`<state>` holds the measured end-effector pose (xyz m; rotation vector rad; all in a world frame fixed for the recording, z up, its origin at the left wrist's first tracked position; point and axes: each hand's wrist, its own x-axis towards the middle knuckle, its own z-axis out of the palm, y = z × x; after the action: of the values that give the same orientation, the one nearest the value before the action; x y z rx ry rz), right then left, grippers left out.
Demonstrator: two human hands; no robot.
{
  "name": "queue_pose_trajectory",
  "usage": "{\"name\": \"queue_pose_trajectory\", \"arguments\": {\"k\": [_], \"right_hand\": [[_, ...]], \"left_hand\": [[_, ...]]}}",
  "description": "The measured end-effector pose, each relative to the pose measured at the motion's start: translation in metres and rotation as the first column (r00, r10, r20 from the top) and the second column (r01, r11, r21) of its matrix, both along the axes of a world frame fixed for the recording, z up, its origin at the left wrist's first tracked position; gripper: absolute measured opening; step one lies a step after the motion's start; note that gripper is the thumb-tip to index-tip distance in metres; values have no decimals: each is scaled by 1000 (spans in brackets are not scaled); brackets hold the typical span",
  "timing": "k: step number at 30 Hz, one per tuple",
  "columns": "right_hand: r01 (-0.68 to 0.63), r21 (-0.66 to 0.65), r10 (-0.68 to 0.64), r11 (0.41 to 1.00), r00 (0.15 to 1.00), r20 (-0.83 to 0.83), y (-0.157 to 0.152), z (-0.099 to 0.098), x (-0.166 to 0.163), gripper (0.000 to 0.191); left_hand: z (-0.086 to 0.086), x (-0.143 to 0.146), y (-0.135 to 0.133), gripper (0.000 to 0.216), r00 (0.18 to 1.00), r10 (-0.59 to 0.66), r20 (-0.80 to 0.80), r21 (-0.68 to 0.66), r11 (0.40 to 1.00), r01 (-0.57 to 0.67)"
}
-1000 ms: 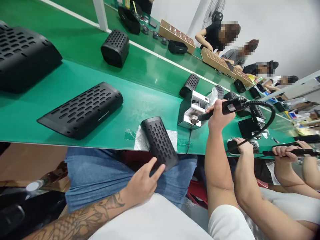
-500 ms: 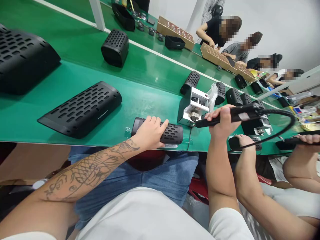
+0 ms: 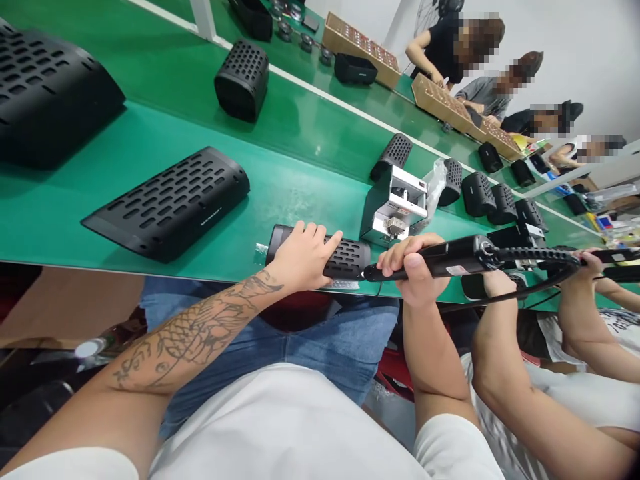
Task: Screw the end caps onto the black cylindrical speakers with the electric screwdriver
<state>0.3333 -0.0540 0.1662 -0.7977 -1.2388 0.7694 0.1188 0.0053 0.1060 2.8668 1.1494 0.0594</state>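
A black speaker housing (image 3: pixel 350 259) with rows of slots lies at the front edge of the green table. My left hand (image 3: pixel 305 257) grips it from above, thumb spread to the right and fingers over its far side. In my right hand (image 3: pixel 417 270) is a black corded electric screwdriver (image 3: pixel 457 257), held nearly level with its tip pointing left. The tip meets the right end of the housing; whether it sits in a hole is too small to tell. Just behind stands a small metal screw feeder (image 3: pixel 397 207).
Another speaker housing (image 3: pixel 170 203) lies to the left, and a larger-looking one (image 3: pixel 55 100) stands at the far left. More housings line the raised strip behind the feeder. A co-worker's hand (image 3: pixel 497 285) is close on my right. Other people work across the table.
My right hand has brought the screwdriver left and down from the screw feeder to the right end of the housing. My left hand stays on the housing. The view has shifted slightly.
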Motion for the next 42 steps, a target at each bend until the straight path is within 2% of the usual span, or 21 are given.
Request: {"name": "queue_pose_trajectory", "arguments": {"k": [7, 18, 24, 31, 34, 36, 37, 39, 41, 42], "right_hand": [[-22, -69, 24, 997, 999, 32, 2, -4, 0, 51], [-127, 4, 126, 992, 991, 50, 0, -11, 4, 49], [-151, -10, 151, 988, 986, 68, 1, -14, 3, 58], [-175, 18, 175, 984, 984, 19, -2, -16, 1, 49], [-91, 59, 89, 994, 995, 36, 0, -7, 18, 43], [71, 135, -74, 988, 997, 20, 14, 2, 39, 44], [183, 176, -186, 967, 983, 4, 26, 5, 50, 45], [404, 238, -413, 883, 911, -11, 56, 8, 70, 45], [535, 256, -555, 805, 832, 9, 85, 4, 84, 47], [561, 250, -585, 789, 810, 27, 97, -1, 88, 50]], "left_hand": [[1, 0, -1, 108, 999, 17, 29, -21, 1000, -17], [3, 1, -3, 106, 999, 24, 34, -50, 999, -22], [7, 2, -4, 107, 1000, 14, 22, -68, 998, -12], [4, 0, -5, 114, 1000, 19, 18, -55, 998, -18], [2, 5, -11, 117, 998, 66, 9, -45, 997, -65], [2, 11, -19, 117, 993, 118, 10, -41, 992, -117], [2, 14, -23, 117, 990, 142, 14, -41, 989, -141], [3, 17, -28, 117, 986, 165, 34, -45, 985, -164], [3, 10, -30, 115, 987, 145, 76, -45, 989, -141], [1, 3, -28, 112, 986, 123, 113, -41, 992, -119]]}}
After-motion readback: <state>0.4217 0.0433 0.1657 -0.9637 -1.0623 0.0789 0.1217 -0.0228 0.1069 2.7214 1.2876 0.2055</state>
